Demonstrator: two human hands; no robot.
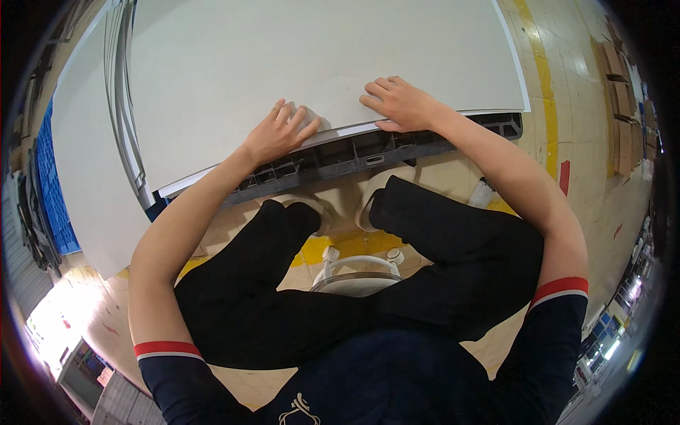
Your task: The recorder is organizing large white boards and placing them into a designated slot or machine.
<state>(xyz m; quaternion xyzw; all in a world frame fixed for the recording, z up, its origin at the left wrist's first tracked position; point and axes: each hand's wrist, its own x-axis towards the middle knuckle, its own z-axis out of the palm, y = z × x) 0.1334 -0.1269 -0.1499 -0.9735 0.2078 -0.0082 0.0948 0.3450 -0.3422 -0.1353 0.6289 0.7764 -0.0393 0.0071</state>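
Note:
A large pale grey-white flat sheet (pixel 283 57) lies in front of me on a black plastic pallet (pixel 333 167), whose ribbed side shows below the sheet's near edge. My left hand (pixel 280 132) rests on the sheet close to that edge, its fingers bent and spread apart. To the right, my right hand (pixel 402 105) also lies on the sheet with curled fingers over the top. Its thumb is apart from them, down at the near edge. Between the hands a white strip (pixel 358 129) shows along the edge. Neither hand is wrapped round a loose object.
More pale panels (pixel 92 163) stand at the left, with thin layered edges beside the sheet. A blue slatted pallet (pixel 55 184) is farther left. My legs straddle a white stool (pixel 358 283). Yellow lines (pixel 547 92) cross the tiled floor; cardboard boxes (pixel 623 106) stand far right.

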